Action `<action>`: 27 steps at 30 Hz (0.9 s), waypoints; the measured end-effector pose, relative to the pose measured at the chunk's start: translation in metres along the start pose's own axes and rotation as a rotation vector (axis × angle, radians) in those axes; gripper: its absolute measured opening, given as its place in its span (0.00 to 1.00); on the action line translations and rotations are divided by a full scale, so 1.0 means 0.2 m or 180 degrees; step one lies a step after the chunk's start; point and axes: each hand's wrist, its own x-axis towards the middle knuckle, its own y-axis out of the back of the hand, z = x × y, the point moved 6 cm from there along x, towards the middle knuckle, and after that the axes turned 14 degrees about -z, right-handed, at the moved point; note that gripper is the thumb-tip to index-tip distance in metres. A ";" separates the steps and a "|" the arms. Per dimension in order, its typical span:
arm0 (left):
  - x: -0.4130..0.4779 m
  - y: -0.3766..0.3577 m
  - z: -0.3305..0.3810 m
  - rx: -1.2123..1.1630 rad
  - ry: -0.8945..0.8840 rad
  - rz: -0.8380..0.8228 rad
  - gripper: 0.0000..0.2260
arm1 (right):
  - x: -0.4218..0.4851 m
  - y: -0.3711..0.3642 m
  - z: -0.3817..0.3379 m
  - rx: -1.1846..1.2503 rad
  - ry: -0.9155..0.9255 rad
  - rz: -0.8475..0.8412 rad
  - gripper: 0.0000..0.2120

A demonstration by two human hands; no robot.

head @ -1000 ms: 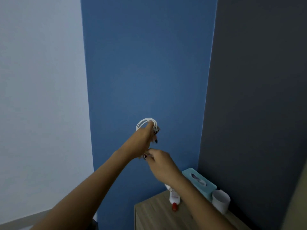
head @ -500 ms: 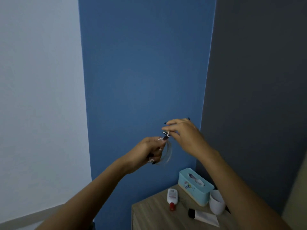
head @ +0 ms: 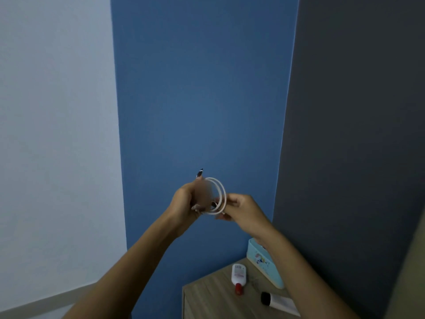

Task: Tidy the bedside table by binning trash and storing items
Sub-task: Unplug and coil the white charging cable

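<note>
A thin white cable (head: 221,194) is wound into a small coil, held up in the air in front of the blue wall. My left hand (head: 187,203) grips the coil from the left, its fingers curled round the loops. My right hand (head: 241,209) pinches the coil's lower right side. Both hands meet well above the wooden bedside table (head: 207,295), which shows at the bottom right.
On the table lie a white bottle with a red cap (head: 238,276) and a white tube with a black cap (head: 279,303). A light blue tissue box (head: 264,263) stands at the back against the dark grey wall, partly behind my right forearm.
My right hand has dropped from above the coil to its lower right side. The coil now stands out as clear round loops. The view has shifted slightly.
</note>
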 end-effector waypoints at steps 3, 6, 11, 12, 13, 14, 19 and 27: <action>-0.01 0.09 -0.04 0.0668 0.0040 0.0362 0.15 | -0.04 0.00 -0.04 -0.0806 0.0019 0.0054 0.07; -0.02 0.11 -0.01 0.1685 -0.0057 0.0624 0.12 | -0.09 0.06 -0.10 -0.1478 0.0008 0.0458 0.07; -0.01 0.08 0.02 0.2372 -0.0290 0.0816 0.16 | -0.12 0.12 -0.16 -0.1628 -0.0088 0.0801 0.05; -0.01 0.08 0.01 0.2480 -0.0318 0.0858 0.16 | -0.13 0.12 -0.16 -0.1548 -0.0113 0.0793 0.04; -0.01 0.08 0.01 0.2512 -0.0339 0.0895 0.16 | -0.13 0.12 -0.16 -0.1360 -0.0142 0.0718 0.04; 0.00 0.08 0.01 0.2452 -0.0345 0.0916 0.15 | -0.12 0.11 -0.15 -0.1077 -0.0180 0.0583 0.03; 0.02 0.10 -0.03 0.1096 -0.0071 0.0673 0.18 | -0.08 0.04 -0.11 0.0023 -0.0286 0.0108 0.01; 0.04 0.04 -0.10 -0.0678 0.0147 0.0046 0.20 | -0.03 -0.05 -0.01 0.1295 0.0117 -0.0200 0.08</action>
